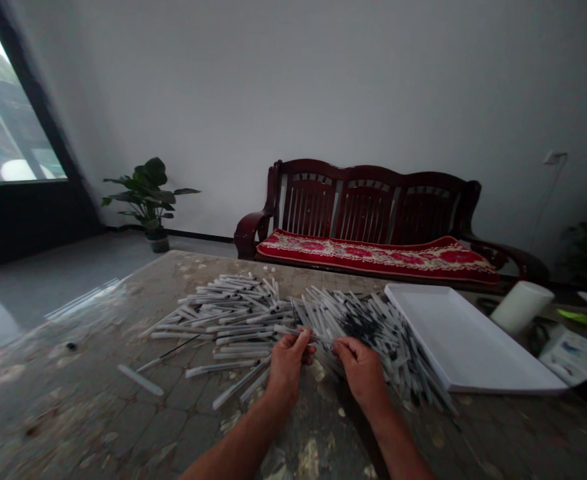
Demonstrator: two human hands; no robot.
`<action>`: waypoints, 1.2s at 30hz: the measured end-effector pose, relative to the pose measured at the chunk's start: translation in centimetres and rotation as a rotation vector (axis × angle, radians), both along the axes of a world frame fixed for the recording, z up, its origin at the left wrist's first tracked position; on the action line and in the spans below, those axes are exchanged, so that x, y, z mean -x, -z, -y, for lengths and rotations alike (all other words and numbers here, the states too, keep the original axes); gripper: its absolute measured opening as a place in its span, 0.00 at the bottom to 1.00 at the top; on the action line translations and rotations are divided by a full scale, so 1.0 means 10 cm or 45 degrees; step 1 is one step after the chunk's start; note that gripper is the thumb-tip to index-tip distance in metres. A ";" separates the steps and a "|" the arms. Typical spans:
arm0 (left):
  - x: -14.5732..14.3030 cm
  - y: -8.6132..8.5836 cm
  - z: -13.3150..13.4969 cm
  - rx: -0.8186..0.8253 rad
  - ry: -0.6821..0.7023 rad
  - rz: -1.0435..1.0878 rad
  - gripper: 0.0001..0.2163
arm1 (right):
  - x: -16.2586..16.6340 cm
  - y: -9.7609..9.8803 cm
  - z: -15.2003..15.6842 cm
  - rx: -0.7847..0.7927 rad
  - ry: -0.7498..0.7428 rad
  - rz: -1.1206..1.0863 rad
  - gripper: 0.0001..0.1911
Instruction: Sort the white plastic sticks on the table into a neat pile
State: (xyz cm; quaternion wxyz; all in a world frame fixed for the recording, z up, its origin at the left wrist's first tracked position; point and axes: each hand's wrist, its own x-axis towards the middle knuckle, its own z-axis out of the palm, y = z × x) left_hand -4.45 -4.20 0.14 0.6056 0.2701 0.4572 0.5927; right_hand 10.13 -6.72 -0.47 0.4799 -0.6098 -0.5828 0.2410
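Note:
My left hand (288, 360) is closed, thumb against fingers, around a pale, translucent pen (283, 329) whose end sticks out to the left. Close beside it, my right hand (361, 368) pinches the thin right end of what looks like the same pen; the exact join is too small to make out. Behind my hands lies a left heap of whitish pens (243, 313), many with dark tips. A second heap of pens (373, 320), mixed with black parts, spreads to the right, partly hidden by my right hand. One loose pen tube (140, 380) rests apart at the left.
A shallow white tray (483, 340) stands right of the heaps, beside a white roll (522, 307) and a small box (571, 357). A small black piece (71, 346) lies on the worn table (138, 433). Beyond are a wooden bench (363, 207) and a potted plant (151, 200).

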 end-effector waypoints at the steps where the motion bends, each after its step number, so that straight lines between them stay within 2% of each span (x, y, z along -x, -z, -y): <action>1: 0.00 0.00 0.00 0.014 -0.005 0.008 0.24 | -0.01 0.00 0.00 -0.015 -0.002 0.000 0.15; 7: 0.10 0.00 -0.08 0.039 -0.069 0.049 0.23 | -0.07 0.03 -0.03 -0.131 0.037 0.060 0.13; 13: 0.10 0.03 -0.11 0.035 -0.094 0.024 0.23 | -0.04 0.04 -0.05 -0.168 0.084 0.415 0.14; 24: 0.07 -0.01 -0.07 0.050 -0.039 0.073 0.23 | 0.02 0.00 -0.03 -0.224 0.064 0.443 0.12; 30: 0.14 -0.03 -0.11 0.042 -0.174 0.077 0.23 | -0.40 0.00 -0.03 -0.294 0.274 0.421 0.14; 33: 0.15 -0.04 -0.11 0.021 -0.189 0.048 0.24 | -0.68 0.01 -0.03 -0.284 0.438 0.370 0.17; 36: 0.12 -0.04 -0.09 0.011 -0.159 0.005 0.24 | -0.81 -0.02 -0.02 -0.223 0.564 0.414 0.20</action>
